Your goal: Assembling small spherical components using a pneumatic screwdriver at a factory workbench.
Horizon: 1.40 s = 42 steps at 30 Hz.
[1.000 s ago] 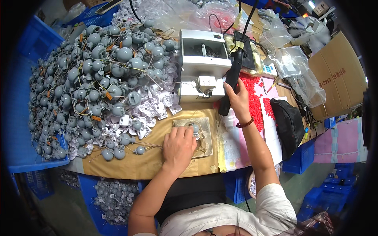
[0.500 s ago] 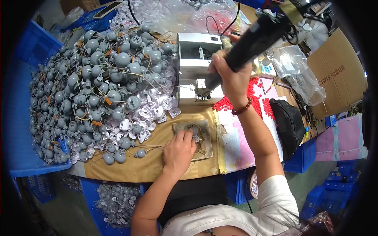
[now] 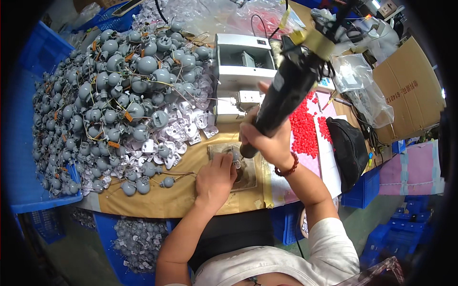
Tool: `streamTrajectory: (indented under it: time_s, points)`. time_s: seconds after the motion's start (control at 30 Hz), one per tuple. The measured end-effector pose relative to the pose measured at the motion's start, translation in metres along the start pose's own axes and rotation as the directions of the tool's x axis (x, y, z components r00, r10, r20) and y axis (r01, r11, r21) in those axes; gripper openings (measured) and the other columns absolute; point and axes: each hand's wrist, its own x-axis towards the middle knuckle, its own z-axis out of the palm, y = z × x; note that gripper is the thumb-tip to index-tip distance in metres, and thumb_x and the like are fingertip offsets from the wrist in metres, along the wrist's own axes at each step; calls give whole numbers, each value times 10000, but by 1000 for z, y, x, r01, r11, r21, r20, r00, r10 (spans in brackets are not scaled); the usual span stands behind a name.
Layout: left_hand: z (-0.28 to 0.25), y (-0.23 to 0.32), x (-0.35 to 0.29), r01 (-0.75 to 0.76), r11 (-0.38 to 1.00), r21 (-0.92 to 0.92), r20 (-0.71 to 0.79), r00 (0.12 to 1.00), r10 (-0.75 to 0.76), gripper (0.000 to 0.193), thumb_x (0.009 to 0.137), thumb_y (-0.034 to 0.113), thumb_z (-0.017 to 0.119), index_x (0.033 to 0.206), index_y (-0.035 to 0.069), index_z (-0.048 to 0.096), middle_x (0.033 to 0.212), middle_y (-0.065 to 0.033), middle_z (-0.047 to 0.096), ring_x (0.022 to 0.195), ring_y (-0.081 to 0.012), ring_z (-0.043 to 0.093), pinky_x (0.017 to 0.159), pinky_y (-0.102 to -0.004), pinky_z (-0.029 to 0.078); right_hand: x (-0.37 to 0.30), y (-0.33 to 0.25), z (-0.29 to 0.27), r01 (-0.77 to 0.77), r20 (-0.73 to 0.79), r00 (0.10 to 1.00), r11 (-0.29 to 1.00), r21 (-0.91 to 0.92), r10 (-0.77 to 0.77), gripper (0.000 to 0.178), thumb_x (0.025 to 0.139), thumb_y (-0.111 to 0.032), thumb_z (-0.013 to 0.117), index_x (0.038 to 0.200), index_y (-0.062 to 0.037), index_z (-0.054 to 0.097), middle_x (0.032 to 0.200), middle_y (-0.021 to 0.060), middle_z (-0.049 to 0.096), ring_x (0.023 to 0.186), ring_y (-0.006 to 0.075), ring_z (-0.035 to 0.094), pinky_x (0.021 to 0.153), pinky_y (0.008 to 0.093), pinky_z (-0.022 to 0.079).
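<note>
My right hand (image 3: 268,139) is wrapped round a black electric screwdriver (image 3: 285,97), which hangs at a slant. The tip of the screwdriver points down over a square plate (image 3: 249,179) at the near edge of the bench. On that plate sits a small grey rounded part (image 3: 235,152), partly hidden by my fingers. My left hand (image 3: 215,180) is closed on the part from the left, fingertips pressed together against it. Whether the bit touches the part cannot be made out. Behind the plate stands a white box-shaped screw feeder (image 3: 244,76).
Grey ball-shaped parts with wires (image 3: 114,95) form a large heap on the left, with white plastic pieces (image 3: 183,125) beside it. Small red pieces (image 3: 305,136) lie right of the feeder. Further right are a black pouch (image 3: 349,153) and a cardboard box (image 3: 412,90).
My right hand has brought the screwdriver from the screw feeder toward me, down over the plate. My left hand has stayed on the grey part.
</note>
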Motion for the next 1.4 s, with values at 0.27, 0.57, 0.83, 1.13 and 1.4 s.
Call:
streamTrajectory:
  time_s: [0.27,0.57,0.83,1.13,1.4]
  points:
    - [-2,3,1,29,999,46,67,997,-32,293,842,171,708,1114,120,615,965,-59,593,772,-289,651,664,-444,533,-23,1,11,-3,-36,999,998,56,5,186,819,57,747,959,3,638,800,24,644,738,110,610,743,301,508]
    - [-2,1,1,39,998,40,50,998,-41,307,824,177,721,1112,142,619,951,-51,588,767,-281,659,658,-432,536,-33,14,6,155,105,983,986,-68,-148,567,828,44,710,1305,35,405,799,35,623,709,133,603,931,360,463]
    - [-3,0,1,35,999,-18,35,999,-35,305,816,158,716,1102,134,612,964,-63,585,778,-303,654,666,-445,527,-44,26,-10,298,322,924,917,-267,-206,599,877,-12,694,1315,-40,286,742,61,620,651,151,633,708,304,525]
    - [-3,0,1,59,997,-51,42,998,-57,288,815,148,710,1082,130,604,971,-74,580,764,-336,649,673,-468,526,-53,28,-7,287,296,934,912,-293,-198,441,903,-130,700,1203,-13,398,820,31,582,742,129,595,793,301,477]
    - [-10,7,5,196,980,-17,168,967,-190,285,878,198,716,1110,71,610,1079,-109,581,802,-375,659,670,-507,523,-35,10,7,-15,-35,999,1000,-24,14,295,844,32,677,1086,-6,513,764,42,617,653,136,610,653,284,515]
